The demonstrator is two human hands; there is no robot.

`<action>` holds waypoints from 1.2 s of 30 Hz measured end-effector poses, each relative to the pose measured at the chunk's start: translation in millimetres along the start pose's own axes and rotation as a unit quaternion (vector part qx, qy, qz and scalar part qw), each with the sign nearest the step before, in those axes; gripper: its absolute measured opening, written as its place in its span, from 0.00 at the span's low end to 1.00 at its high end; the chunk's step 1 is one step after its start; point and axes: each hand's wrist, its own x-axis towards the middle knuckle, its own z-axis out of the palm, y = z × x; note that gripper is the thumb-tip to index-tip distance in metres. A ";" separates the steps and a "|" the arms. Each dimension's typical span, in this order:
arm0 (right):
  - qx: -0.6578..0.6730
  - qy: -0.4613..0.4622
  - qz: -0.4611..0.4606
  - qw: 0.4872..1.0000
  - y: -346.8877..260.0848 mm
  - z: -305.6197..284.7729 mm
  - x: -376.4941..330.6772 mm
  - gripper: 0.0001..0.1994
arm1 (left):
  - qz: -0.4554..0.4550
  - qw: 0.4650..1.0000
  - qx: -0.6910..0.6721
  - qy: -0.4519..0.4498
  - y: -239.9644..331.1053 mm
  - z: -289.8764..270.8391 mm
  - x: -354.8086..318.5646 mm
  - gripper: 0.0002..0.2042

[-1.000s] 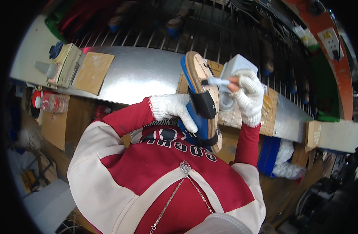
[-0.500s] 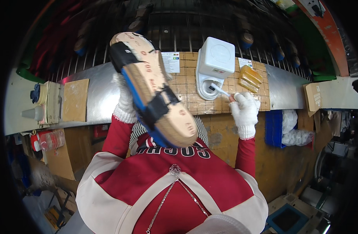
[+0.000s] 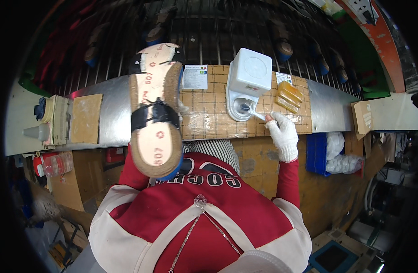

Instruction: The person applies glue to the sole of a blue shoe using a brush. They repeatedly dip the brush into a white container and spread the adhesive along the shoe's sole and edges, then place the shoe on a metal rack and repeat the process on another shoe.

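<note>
A sandal (image 3: 154, 113) is raised sole up at the left, its pale insole board, brown sides and black strap ends facing me. Some blue shows along its edge, probably a last inside. My left hand (image 3: 183, 108) holds it from beneath; only a scrap of white glove shows beside it. My gloved right hand (image 3: 282, 133) pinches a small white-handled brush (image 3: 258, 115), thumb and fingertip bare. The brush's dark tip sits in the round cup of a white plastic dispenser (image 3: 251, 73) standing on the bench.
Yellowish blocks (image 3: 288, 97) lie right of the dispenser, on a tape-covered board (image 3: 209, 113). Beyond the metal bench (image 3: 111, 107) runs a rack of dark bars (image 3: 213, 36) carrying more shoes. A tan board (image 3: 87, 119) lies left; a blue bin (image 3: 317, 152) with plastic bags stands below right.
The sandal has swung from a slant to nearly upright and shifted left. The brush tip has gone lower into the cup, my right hand moving slightly with it.
</note>
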 end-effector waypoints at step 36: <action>0.010 0.124 -0.380 0.917 -143.7 23.1 44.9 0.08 | 0.031 0.917 0.395 -0.040 -3.8 106.6 5.6 0.50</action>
